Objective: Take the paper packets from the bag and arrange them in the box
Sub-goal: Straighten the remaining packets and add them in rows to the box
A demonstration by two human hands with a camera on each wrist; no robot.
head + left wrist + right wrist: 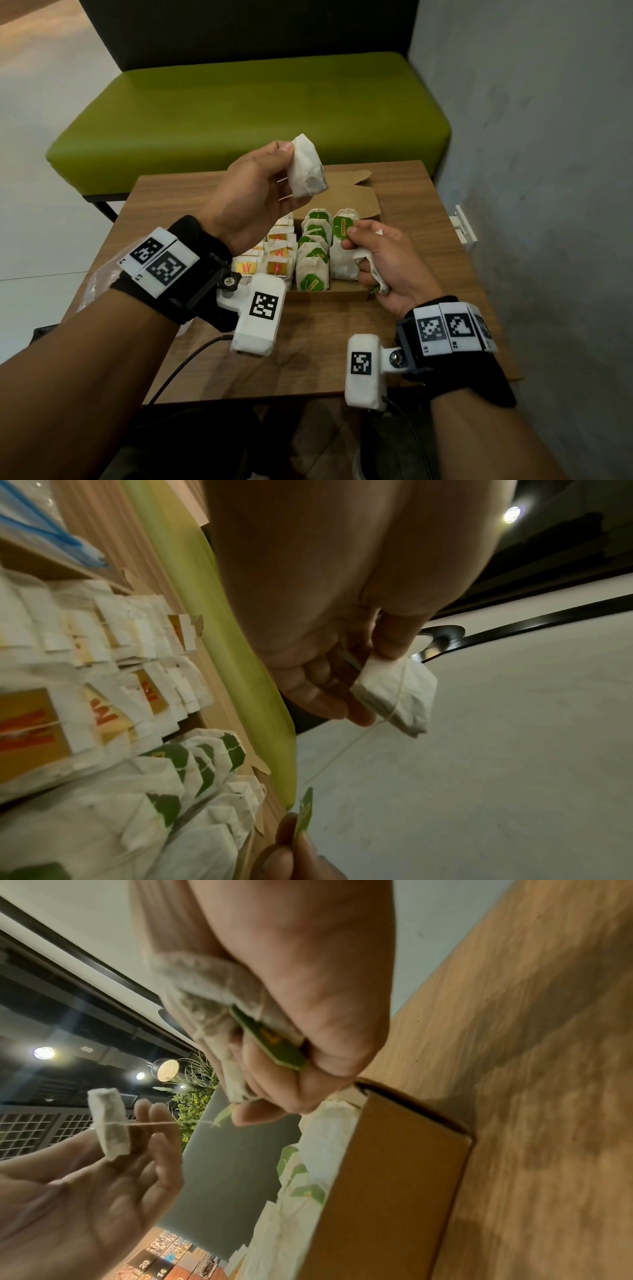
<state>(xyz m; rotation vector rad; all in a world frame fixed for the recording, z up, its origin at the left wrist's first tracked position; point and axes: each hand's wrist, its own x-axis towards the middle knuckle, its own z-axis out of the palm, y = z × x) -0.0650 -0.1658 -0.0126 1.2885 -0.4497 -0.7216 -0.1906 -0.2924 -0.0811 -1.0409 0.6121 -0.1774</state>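
My left hand (pixel 274 171) is raised above the open cardboard box (pixel 329 295) and pinches a white paper packet (pixel 306 168) between thumb and fingers. A thin string (pixel 154 1124) runs from that packet (pixel 109 1123) to a green tag (pixel 342 228), which my right hand (pixel 370 253) pinches at the box's right side. The right hand's lower fingers also curl round more crumpled packets (pixel 205 996) with a second green tag (pixel 270 1039). The box holds rows of green-tagged packets (pixel 313 270) and yellow-and-red-tagged packets (pixel 277 255).
The box sits on a small wooden table (pixel 428 274). A clear plastic bag (pixel 99 284) with a blue zip strip (pixel 44 531) lies at the table's left, partly behind my left wrist. A green bench (pixel 246 113) stands beyond the table and a grey wall (pixel 548 171) runs along the right.
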